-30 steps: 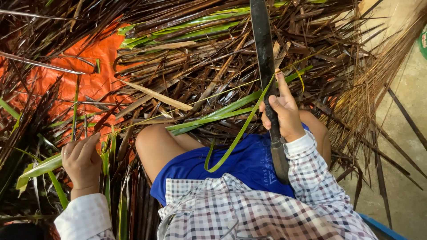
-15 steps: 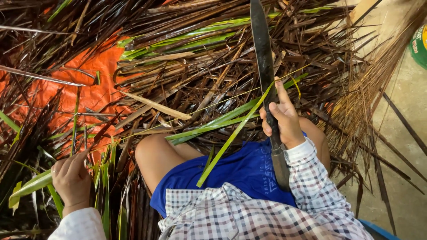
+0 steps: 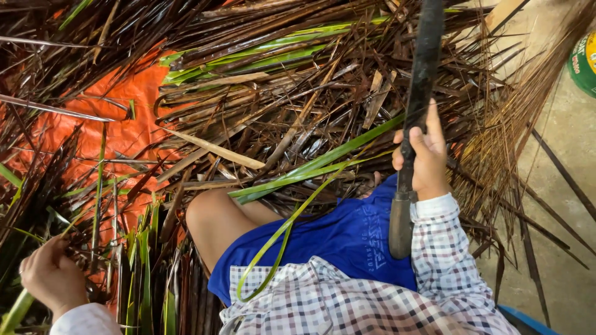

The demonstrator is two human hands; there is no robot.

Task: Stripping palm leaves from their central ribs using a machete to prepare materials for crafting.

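My right hand (image 3: 425, 158) grips a long dark knife (image 3: 418, 93) near the base of its blade, with the blade pointing up and away and the handle (image 3: 401, 226) hanging toward my lap. A thin green leaf strip (image 3: 273, 245) lies curled across my blue shorts (image 3: 341, 239), free of the knife. At the lower left my left hand (image 3: 49, 279) is closed on green leaves in a bundle of palm leaves (image 3: 139, 273) beside my left knee.
A heap of dry brown and green palm leaves (image 3: 279, 99) covers an orange tarp (image 3: 124, 118). A fan of thin brown leaf ribs (image 3: 521, 118) lies at the right on a concrete floor (image 3: 559, 205). A green container (image 3: 585, 62) sits at the right edge.
My right hand swung the knife to the right and the green strip dropped onto my lap. My left hand moved down and left, closing on leaves in the bundle.
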